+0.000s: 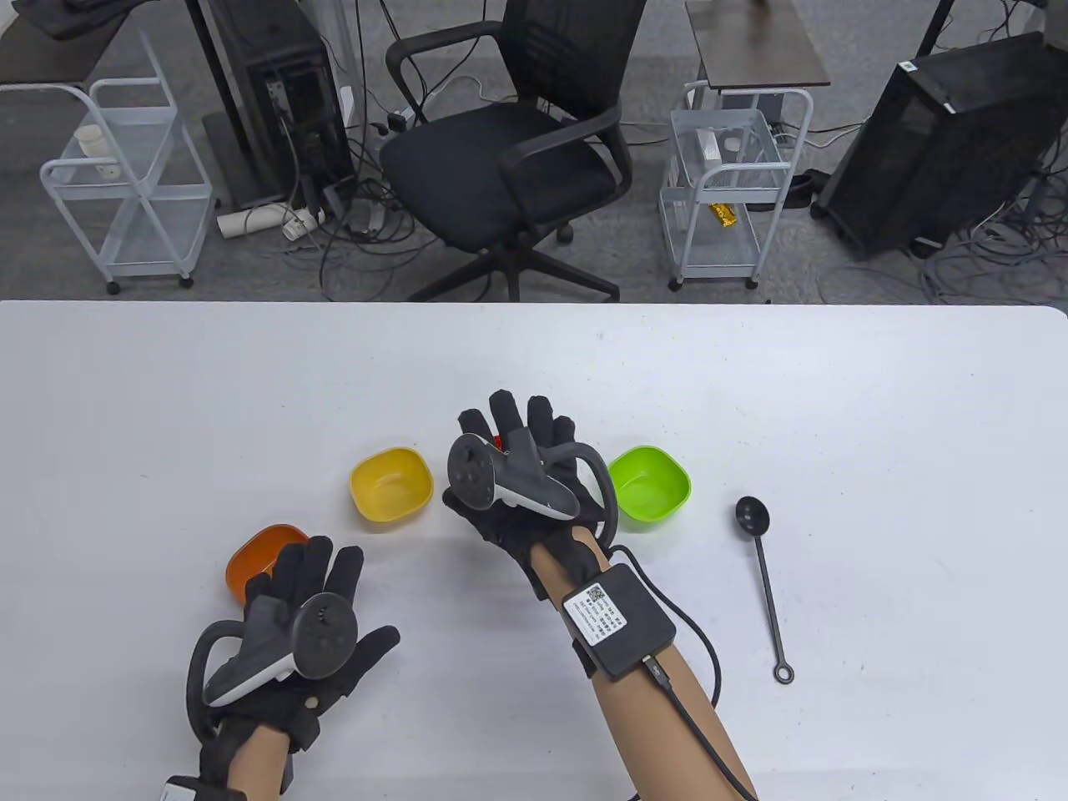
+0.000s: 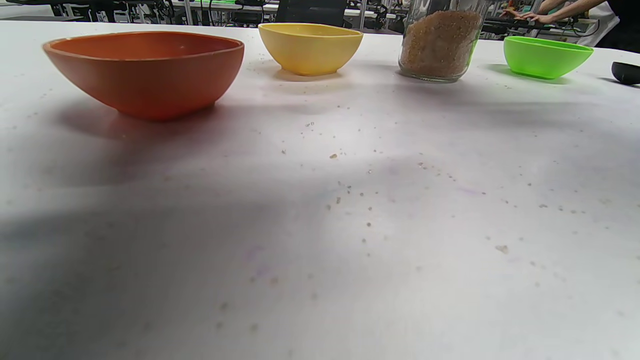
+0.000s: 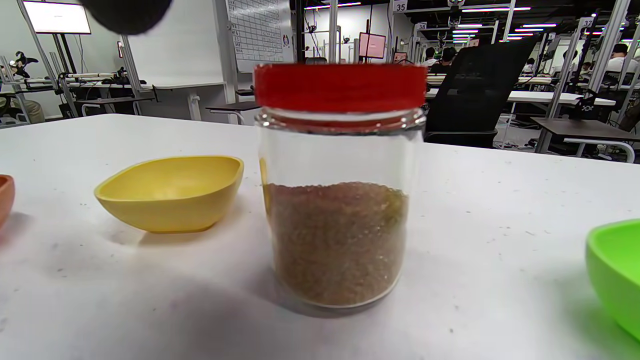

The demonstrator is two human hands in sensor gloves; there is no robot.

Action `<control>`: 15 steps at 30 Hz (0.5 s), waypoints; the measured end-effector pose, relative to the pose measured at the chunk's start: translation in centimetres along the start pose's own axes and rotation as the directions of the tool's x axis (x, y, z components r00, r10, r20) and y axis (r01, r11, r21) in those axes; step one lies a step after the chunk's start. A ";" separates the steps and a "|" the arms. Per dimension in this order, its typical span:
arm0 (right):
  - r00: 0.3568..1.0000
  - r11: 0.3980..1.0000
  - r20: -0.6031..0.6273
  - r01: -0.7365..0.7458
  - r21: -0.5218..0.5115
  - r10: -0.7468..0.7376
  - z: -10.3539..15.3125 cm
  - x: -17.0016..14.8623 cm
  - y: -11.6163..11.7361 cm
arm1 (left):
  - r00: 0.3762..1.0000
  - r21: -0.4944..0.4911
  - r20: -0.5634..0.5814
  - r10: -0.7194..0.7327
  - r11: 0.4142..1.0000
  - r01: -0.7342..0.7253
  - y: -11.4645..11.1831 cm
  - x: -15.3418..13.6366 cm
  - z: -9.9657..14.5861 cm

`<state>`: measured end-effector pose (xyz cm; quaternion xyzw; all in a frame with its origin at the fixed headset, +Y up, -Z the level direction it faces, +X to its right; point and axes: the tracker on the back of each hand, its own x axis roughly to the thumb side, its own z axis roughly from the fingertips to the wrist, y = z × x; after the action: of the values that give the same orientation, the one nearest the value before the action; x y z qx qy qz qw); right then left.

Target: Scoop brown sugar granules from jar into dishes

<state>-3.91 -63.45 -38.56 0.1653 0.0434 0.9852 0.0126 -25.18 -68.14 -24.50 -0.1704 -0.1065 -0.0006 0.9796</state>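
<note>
White counter [image 1: 834, 400] is seen with chairs and carts behind it. Numbers 35 and 37 can be read on far signs in the right wrist view. A glass jar [image 3: 340, 200] with a red lid [image 3: 340, 87] is about half filled with brown sugar granules [image 3: 337, 240]. At its 9 o'clock a yellow dish [image 1: 390, 484] sits, at 3 o'clock a green dish [image 1: 649, 486]; an orange dish [image 1: 254, 563] lies at 8 o'clock. All three look bare. A black spoon [image 1: 763, 576] rests past the green dish. The right hand [image 1: 521, 484] is held over the jar, fingers [image 1: 534, 421] straight, and whether the lid is touched cannot be told. The left hand [image 1: 292, 642] is spread flat.
</note>
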 end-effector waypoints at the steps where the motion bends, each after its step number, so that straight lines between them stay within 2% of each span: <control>1: 1.000 1.000 -0.001 -0.004 0.009 0.004 -0.5 0.1 0.3 | 1.000 -0.006 -0.001 -0.001 1.000 0.001 0.0 0.0 0.0; 8: 1.000 0.997 -0.003 -0.021 0.073 0.021 -2.5 0.4 2.4 | 1.000 -0.020 -0.008 0.001 1.000 -0.001 -0.2 -0.1 -0.1; 15: 0.995 0.995 -0.025 -0.095 -0.029 0.095 -3.0 0.5 3.1 | 1.000 -0.027 -0.009 -0.009 1.000 0.008 -0.3 -0.1 -0.1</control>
<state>-5.37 -66.71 -40.93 0.1555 0.0209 0.9871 -0.0324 -25.26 -68.46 -24.55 -0.1830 -0.1026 -0.0069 0.9777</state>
